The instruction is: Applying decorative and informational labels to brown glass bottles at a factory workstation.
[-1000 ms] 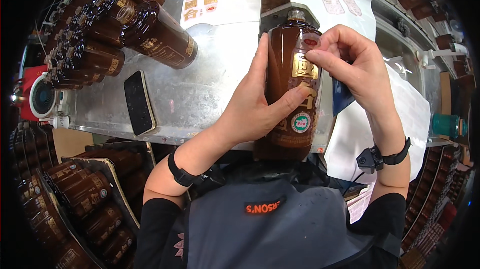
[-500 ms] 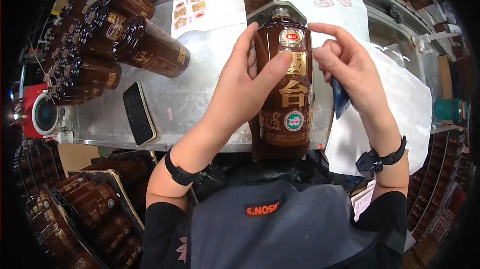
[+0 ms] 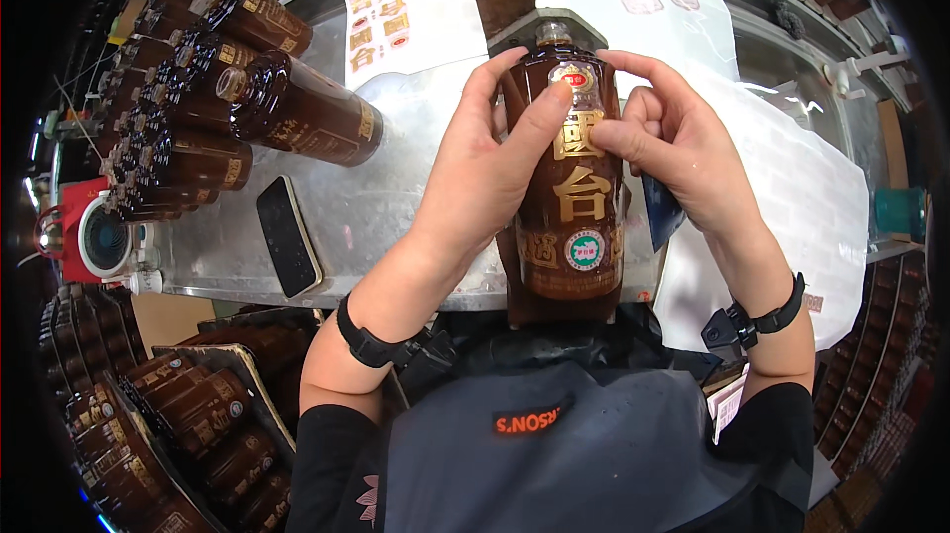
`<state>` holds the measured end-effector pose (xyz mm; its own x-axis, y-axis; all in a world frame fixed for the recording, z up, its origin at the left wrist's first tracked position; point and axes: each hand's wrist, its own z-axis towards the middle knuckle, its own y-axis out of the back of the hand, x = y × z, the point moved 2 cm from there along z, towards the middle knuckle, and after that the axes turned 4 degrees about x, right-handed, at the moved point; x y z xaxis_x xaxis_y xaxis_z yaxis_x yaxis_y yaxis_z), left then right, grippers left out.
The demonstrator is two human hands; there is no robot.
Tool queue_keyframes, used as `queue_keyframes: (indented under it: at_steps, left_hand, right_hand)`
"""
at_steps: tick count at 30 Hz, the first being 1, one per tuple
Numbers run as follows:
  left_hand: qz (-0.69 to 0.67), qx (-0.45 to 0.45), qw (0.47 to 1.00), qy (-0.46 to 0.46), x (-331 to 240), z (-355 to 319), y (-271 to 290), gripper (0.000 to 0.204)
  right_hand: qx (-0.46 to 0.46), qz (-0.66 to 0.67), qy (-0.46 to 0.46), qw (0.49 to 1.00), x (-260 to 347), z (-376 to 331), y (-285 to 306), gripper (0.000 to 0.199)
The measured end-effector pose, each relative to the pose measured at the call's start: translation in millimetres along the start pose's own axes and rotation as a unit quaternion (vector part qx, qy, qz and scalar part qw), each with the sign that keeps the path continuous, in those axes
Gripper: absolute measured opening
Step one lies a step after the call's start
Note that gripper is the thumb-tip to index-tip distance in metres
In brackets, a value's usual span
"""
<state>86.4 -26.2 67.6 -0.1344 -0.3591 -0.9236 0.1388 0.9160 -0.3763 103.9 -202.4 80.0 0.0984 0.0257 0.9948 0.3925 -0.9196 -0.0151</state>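
Observation:
A brown glass bottle [image 3: 566, 276] with a clear neck lies on its back in front of me, neck pointing away, on a dark brown support [image 3: 564, 311]. Gold characters, a red emblem and a round green-and-white sticker run down its front. My left hand [image 3: 480, 152] is wrapped round the bottle's left shoulder, its thumb pressing on the red emblem. On the other side, my right hand [image 3: 693, 147] rests its index fingertip on the right shoulder and its thumb on the upper gold character. Its curled lower fingers hold a flat dark blue piece [image 3: 658, 211], mostly hidden.
Several brown bottles [image 3: 315, 115] crowd the left of the metal table [image 3: 386, 226], beside a phone [image 3: 289, 236] and a small fan [image 3: 104, 234]. Sticker sheets [image 3: 421, 13] lie beyond, white backing paper [image 3: 792, 211] at right. Crated bottles [image 3: 193, 394] fill the lower left.
My right thumb has moved left onto the upper gold character. My left thumb has shifted up onto the red emblem. The view has shifted slightly.

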Motion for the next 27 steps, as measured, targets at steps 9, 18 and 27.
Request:
queue_keyframes:
  at_steps: [9,18,27]
  left_hand:
    - [0.031,0.008,0.999,-0.009,2.3,-0.9,1.5,0.065]
    - [0.023,-0.034,0.999,0.007,3.1,5.9,-1.0,0.057]
    - [0.007,-0.032,0.999,0.010,3.6,6.9,-2.3,0.052]
  right_hand:
    - [-0.002,-0.015,0.005,1.000,-4.6,0.0,0.2,0.062]
    - [-0.016,-0.004,0.001,1.000,-4.6,2.6,-1.3,0.059]
    - [-0.018,-0.009,0.006,1.000,-5.3,2.4,-1.8,0.059]
